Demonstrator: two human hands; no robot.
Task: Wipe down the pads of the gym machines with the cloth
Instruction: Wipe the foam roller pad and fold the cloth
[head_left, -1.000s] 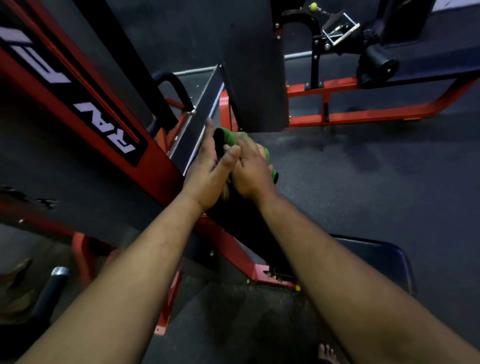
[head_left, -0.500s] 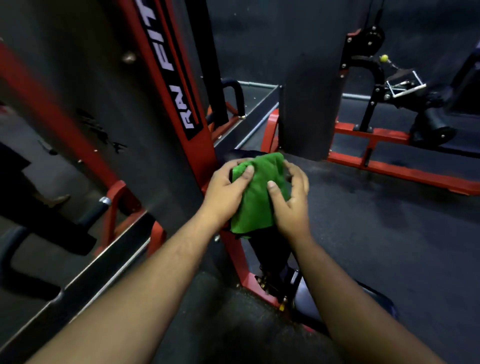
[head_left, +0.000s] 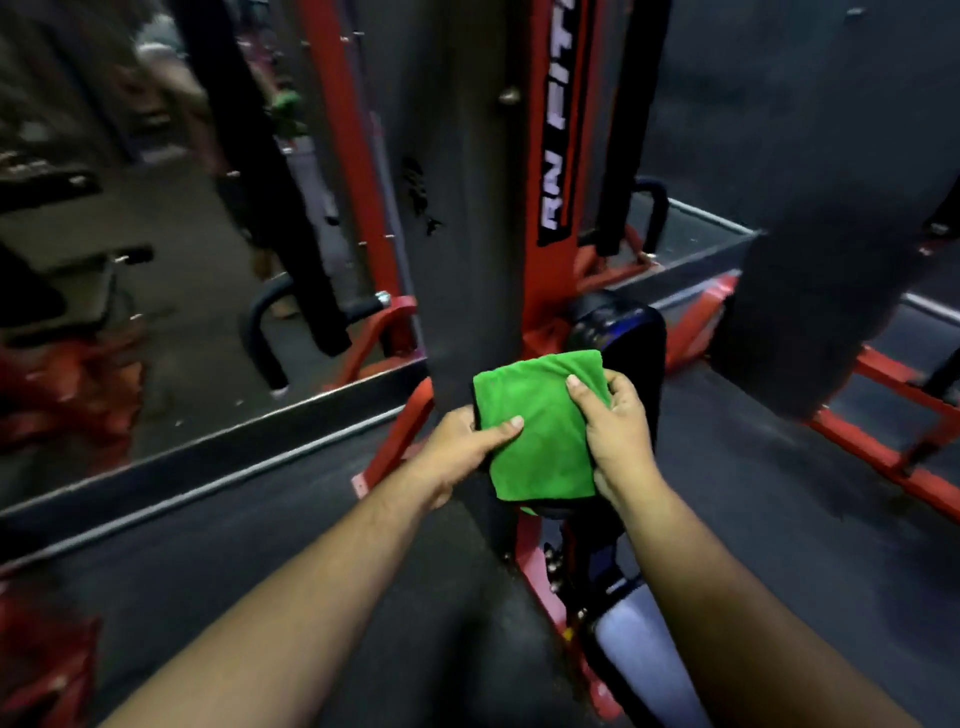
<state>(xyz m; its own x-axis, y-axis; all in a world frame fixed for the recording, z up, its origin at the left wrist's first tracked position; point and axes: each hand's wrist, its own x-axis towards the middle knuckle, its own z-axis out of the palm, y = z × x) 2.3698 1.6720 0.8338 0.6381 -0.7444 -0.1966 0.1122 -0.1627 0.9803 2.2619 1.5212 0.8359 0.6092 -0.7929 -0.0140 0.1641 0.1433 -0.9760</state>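
Note:
A folded green cloth (head_left: 540, 423) lies flat against a black upholstered pad (head_left: 631, 343) of a red and black gym machine. My left hand (head_left: 462, 444) holds the cloth's left edge, thumb on top. My right hand (head_left: 615, 431) grips its right edge, thumb on the cloth and fingers curled over the pad's side. The cloth and both hands cover most of the pad; only its upper right part shows. A second pad (head_left: 649, 660), pale in the light, sits lower by my right forearm.
The machine's red upright (head_left: 558, 156) with white lettering rises just behind the pad. A mirror (head_left: 156, 260) fills the left, with a metal sill below. A dark pillar (head_left: 831, 260) and red floor frame (head_left: 883, 431) stand to the right. Dark rubber floor lies around.
The view has swung left and upright. The cloth, bunched between my hands a second ago, is now spread flat over the pad with both hands on its edges.

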